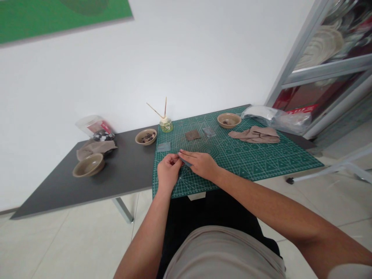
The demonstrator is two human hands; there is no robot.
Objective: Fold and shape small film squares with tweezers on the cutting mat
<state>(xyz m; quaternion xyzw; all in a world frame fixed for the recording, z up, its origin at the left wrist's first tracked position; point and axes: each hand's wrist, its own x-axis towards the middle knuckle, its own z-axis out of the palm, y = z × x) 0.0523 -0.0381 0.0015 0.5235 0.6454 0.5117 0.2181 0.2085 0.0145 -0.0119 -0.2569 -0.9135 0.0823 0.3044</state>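
Note:
My left hand (169, 170) is closed in a pinch above the green cutting mat (226, 159), near its front edge. Whatever sits between its fingertips is too small and hidden to make out. Touching it from the right, my right hand (201, 163) presses its fingers over a small dark grey sheet (185, 160) that looks like sandpaper. Just beyond the hands lie a brown square sheet (192, 135) with dust around it, a pale grey sheet (164, 147) and a small clear plastic bag (209, 132).
A bowl of dark and light chips (146, 137) stands left of a reed diffuser (166, 124). Another bowl (229, 121), a brown cloth (255, 135) and plastic packaging (276, 118) are on the right. Far left are a bowl (88, 165), a second cloth (95, 148) and a clear bag (97, 128).

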